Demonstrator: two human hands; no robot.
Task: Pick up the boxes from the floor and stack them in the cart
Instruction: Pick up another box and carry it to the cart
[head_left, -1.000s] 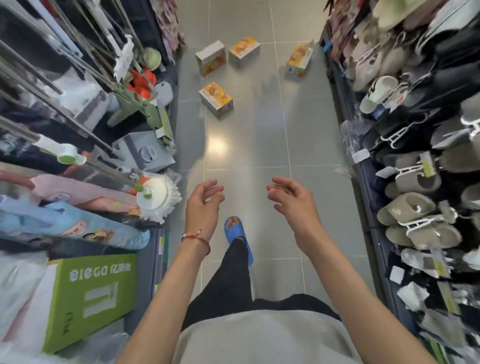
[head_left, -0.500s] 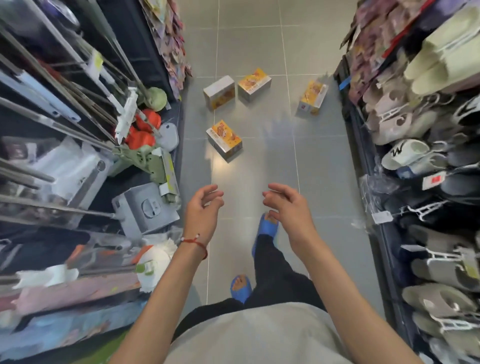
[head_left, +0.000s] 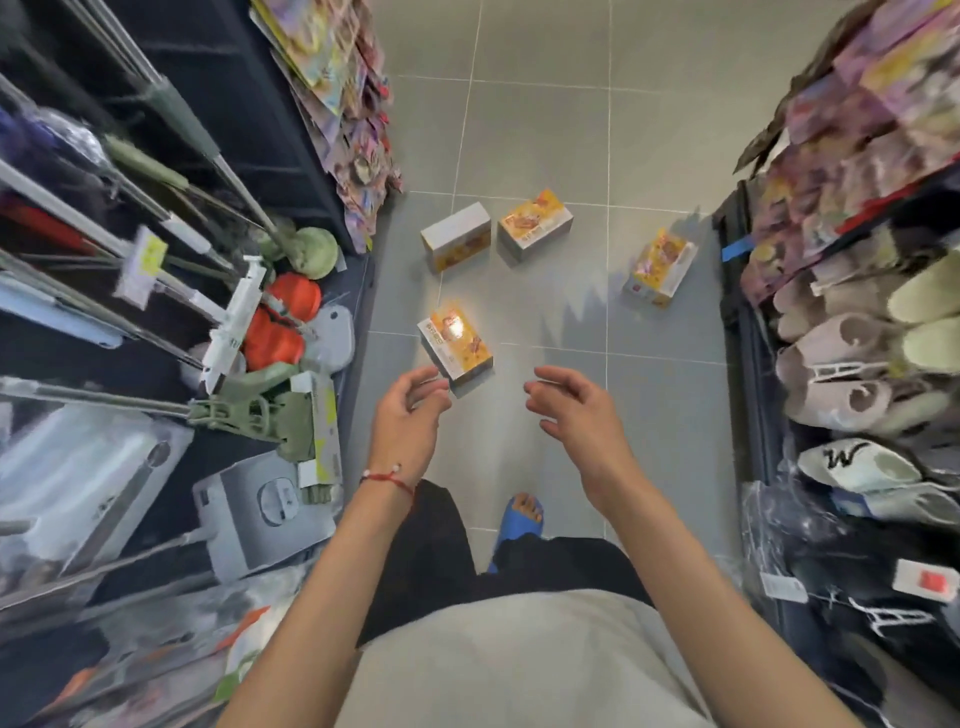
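The left hand (head_left: 410, 421) and right hand (head_left: 576, 410) are both hanging out front, palms facing each other. The fingers are loosely curled and gripping nothing, with a wide gap between the 2 hands. The nearest box (head_left: 456, 340) is lying on the grey tiled floor (head_left: 545, 130) just past the left fingertips (head_left: 423, 375). Its near corner is looking right beside them, though I can't tell if they're touching. Light is glaring off its orange top.

3 more are sitting farther out beyond the fingers. A white-topped box (head_left: 456, 236) and an orange-topped box (head_left: 535, 224) are lying side by side. A far-right box (head_left: 660, 267) is sitting well beyond the right fingertips (head_left: 550, 373), near the slipper rack (head_left: 852, 343). Mops (head_left: 244, 413) are leaning out left of the left fingers. A red string bracelet (head_left: 389, 478) is sitting on the left wrist.
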